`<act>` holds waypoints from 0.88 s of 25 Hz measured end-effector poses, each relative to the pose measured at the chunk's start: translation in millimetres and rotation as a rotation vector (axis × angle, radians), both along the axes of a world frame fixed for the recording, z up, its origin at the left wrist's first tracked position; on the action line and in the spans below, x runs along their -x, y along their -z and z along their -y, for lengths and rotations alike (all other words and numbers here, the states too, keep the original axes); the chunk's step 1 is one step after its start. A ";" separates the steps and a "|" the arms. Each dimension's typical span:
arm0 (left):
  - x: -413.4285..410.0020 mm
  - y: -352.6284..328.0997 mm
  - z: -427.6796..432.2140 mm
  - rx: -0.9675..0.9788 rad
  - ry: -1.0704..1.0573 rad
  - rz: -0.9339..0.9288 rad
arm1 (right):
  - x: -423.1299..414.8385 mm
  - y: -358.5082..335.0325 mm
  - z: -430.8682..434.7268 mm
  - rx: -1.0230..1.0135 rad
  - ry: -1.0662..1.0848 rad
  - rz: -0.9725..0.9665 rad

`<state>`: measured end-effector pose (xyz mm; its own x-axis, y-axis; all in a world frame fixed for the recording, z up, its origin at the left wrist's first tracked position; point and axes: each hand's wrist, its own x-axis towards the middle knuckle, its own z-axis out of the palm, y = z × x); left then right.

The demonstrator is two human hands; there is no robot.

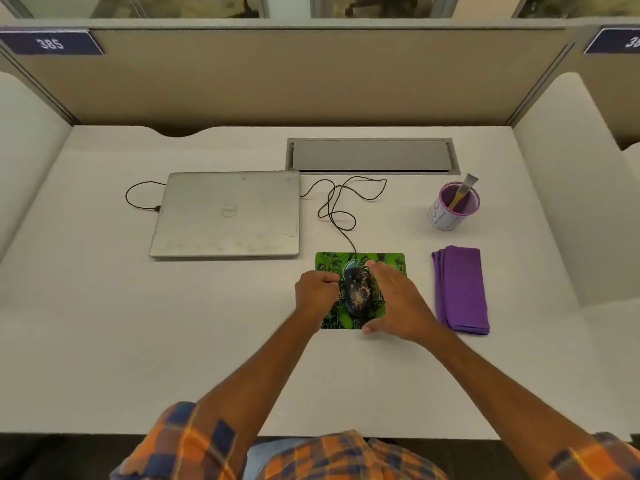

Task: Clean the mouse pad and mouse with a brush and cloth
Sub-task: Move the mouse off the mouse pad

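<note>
Mouse (358, 291), black with pale specks on top, sits mid-pad (328, 263); pad lies on the desk (104, 306), just right of a closed laptop (228, 213).

Left hand (317, 294): fingers curled at the pad's left edge, beside the mouse. Cannot tell whether it grips anything.

Right hand (398, 303): fingers extended and loose over the pad's right part, thumb at the near edge, gripping nothing.

Brush (462, 192) stands in a cup (446, 216), far right. Folded cloth (462, 289) lies right of the pad, apart from it. The mouse's cable (337, 211) loops toward the laptop.
</note>
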<state>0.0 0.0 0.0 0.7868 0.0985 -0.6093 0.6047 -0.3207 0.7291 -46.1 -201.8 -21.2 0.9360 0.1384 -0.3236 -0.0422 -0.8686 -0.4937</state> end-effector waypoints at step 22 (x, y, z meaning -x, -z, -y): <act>8.5 12.9 12.9 0.138 -0.145 -0.071 | -10.1 19.5 4.3 0.025 -0.108 0.099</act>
